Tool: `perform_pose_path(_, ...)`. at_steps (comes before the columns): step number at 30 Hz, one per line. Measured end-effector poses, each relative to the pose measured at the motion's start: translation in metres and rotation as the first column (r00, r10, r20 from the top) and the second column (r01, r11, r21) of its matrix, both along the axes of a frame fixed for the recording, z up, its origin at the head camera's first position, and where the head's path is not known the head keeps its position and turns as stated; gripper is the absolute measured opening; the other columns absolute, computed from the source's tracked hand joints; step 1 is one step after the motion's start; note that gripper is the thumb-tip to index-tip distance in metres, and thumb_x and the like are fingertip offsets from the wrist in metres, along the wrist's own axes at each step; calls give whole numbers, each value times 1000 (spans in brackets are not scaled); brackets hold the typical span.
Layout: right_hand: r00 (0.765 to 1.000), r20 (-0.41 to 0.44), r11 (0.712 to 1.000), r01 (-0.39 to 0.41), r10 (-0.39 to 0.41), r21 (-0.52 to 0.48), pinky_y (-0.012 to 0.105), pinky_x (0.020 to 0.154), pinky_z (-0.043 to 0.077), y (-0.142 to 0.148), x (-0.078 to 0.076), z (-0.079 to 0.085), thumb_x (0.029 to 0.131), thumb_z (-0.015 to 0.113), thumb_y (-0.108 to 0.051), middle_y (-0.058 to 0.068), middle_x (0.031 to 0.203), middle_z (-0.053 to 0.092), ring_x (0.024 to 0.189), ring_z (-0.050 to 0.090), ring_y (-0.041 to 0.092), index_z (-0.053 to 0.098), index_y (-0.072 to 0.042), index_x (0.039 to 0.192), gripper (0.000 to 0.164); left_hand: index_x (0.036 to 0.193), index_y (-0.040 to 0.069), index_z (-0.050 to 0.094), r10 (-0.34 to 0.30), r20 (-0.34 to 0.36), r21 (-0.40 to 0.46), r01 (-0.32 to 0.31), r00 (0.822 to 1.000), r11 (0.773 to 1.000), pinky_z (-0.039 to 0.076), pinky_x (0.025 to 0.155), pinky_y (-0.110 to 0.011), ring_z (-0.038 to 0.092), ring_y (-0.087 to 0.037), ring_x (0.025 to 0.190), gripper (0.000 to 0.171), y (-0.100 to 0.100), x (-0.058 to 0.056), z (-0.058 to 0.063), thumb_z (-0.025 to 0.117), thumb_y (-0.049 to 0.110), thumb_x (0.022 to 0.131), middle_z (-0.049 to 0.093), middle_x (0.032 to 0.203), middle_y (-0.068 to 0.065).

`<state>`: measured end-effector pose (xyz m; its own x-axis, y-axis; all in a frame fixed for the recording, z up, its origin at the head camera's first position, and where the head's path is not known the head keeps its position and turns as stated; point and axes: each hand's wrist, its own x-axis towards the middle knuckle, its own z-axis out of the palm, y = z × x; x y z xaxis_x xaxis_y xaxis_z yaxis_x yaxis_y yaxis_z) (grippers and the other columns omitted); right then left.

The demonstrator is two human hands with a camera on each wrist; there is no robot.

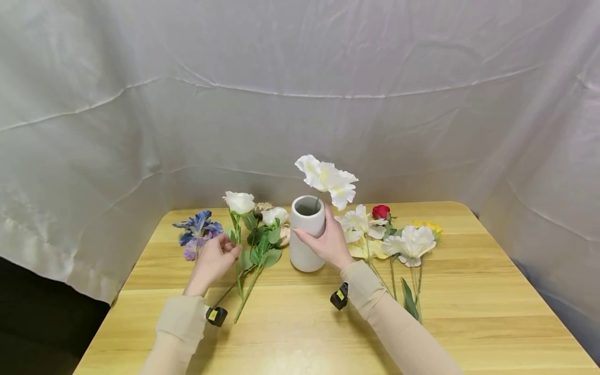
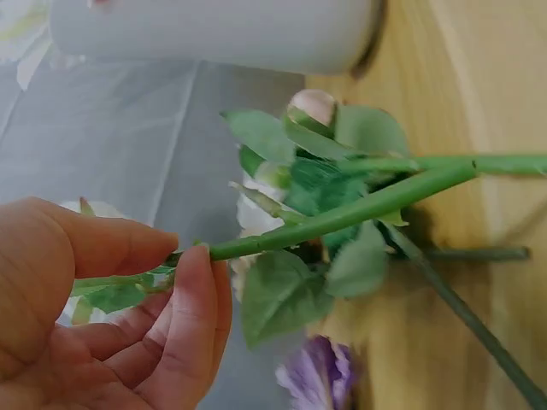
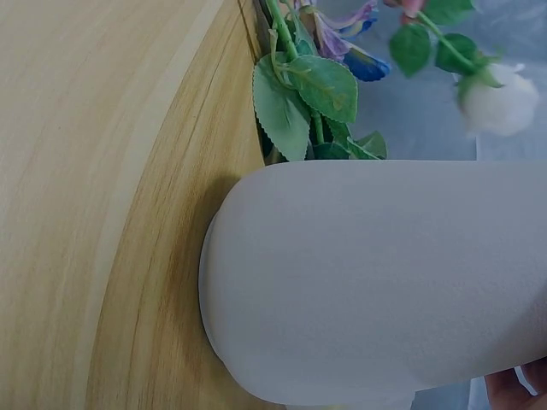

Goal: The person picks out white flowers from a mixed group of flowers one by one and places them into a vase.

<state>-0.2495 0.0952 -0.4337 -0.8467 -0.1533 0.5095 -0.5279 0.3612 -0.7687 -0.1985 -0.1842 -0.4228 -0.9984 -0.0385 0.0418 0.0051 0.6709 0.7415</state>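
Note:
My left hand (image 1: 214, 264) pinches the green stem (image 2: 342, 215) of a white rose (image 1: 239, 202) between thumb and fingertips, and the bloom stands upright above the hand. In the middle of the table a white vase (image 1: 303, 251) stands upright, gripped around its right side by my right hand (image 1: 330, 242). One large ruffled white flower (image 1: 329, 179) leans out of the vase mouth to the right. In the right wrist view the vase wall (image 3: 367, 273) fills much of the picture, and only a few fingertips (image 3: 508, 391) show.
Blue and purple flowers (image 1: 199, 225) lie left of my left hand. Leafy stems with white and pink blooms (image 1: 275, 215) lie between that hand and the vase. At the right are white flowers (image 1: 411, 245), a red rose (image 1: 381, 211) and a yellow flower (image 1: 431, 227). Grey cloth (image 1: 300, 130) hangs behind.

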Motion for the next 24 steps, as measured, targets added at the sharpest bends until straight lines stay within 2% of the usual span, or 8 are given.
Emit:
perform_pose_path(7, 1000, 0, 1000, -4, 4, -13, 44, 84, 51, 0, 0, 0, 76, 77, -40, 4, 118, 61, 101, 61, 21, 36, -18, 140, 79, 90, 5, 55, -20, -90, 28, 23, 996, 999, 49, 61, -32, 61, -19, 68, 20, 12, -4, 15, 62, 24, 90, 63, 84, -8)
perform_pose_path(10, 1000, 8, 1000, -9, 9, -10, 43, 84, 51, -1, 0, 0, 75, 77, -40, 3, 119, 61, 101, 61, 20, 35, -19, 140, 80, 94, 5, 56, -10, -104, 57, 16, 995, 998, 52, 61, -31, 62, -19, 71, 21, 17, -5, 22, 62, 24, 90, 64, 90, -9)
perform_pose_path(14, 1000, 8, 1000, -29, 29, -11, 42, 85, 51, -3, -2, 0, 76, 76, -41, 3, 119, 60, 102, 60, 20, 35, -21, 141, 79, 99, 5, 58, 7, -158, 88, 7, 987, 996, 53, 57, -32, 64, -21, 71, 21, 23, -6, 33, 62, 23, 91, 66, 94, -12)
perform_pose_path(20, 1000, -2, 1000, -20, 19, -16, 44, 83, 51, -3, -2, 0, 76, 76, -40, 4, 117, 61, 101, 61, 21, 37, -22, 138, 75, 110, 7, 60, -23, -264, 148, 64, 964, 987, 55, 55, -32, 65, -22, 76, 24, 37, -10, 51, 61, 22, 92, 66, 96, -11)
perform_pose_path(24, 1000, 4, 1000, 4, -4, -2, 44, 83, 51, 0, 0, 1, 75, 77, -41, 4, 117, 60, 101, 60, 21, 37, -21, 137, 76, 108, 7, 61, -29, -344, 172, 94, 938, 981, 56, 60, -35, 65, -22, 79, 22, 47, -14, 65, 61, 21, 91, 66, 98, -9)
